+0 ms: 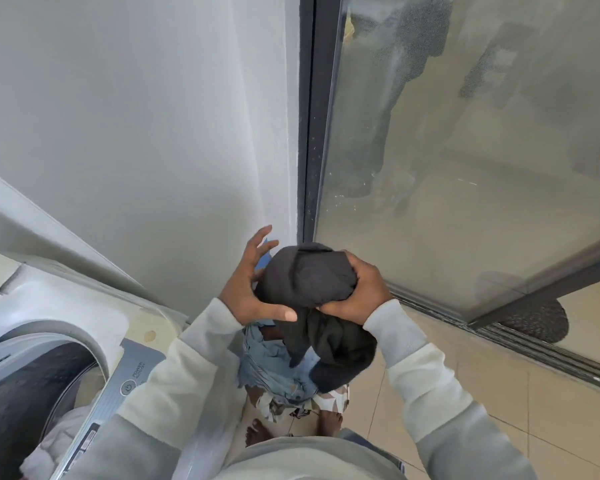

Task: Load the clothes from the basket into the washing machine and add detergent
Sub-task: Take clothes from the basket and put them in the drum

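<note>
**Two hands on one dark bundle beside the open washer**

Head view: both arms, in pale sleeves, reach forward and meet at a balled-up dark garment (309, 278) held in the air ahead of the person's chest. The right hand (357, 292) grips the bundle's right side, fingers curled over the top and bunching the cloth. The left hand (253, 289) lies against the bundle's left side with its palm on the fabric, its fingers spread wide and lifted clear, and its thumb stretched straight along the underside. A tail of the same dark fabric hangs down under both hands.

Directly below the bundle lies a heap of denim clothes (274, 365), with a patterned cloth (326, 400) at its near edge. What the heap sits in is hidden by the clothes and arms. A small blue edge (265, 258) shows behind the left fingers; what it belongs to cannot be told.

The washing machine (94, 327), a top-loader, stands at the lower left with its round opening uncovered, well to the left of the bundle. A white cloth (59, 441) lies in the drum. The control panel (129, 388), marked POWER, runs along the machine's near right edge, partly under the left sleeve.

Bare feet (257, 433) stand on the tiled floor (499, 393). A glass door (465, 150) fills the right side, next to a white wall (136, 116).
</note>
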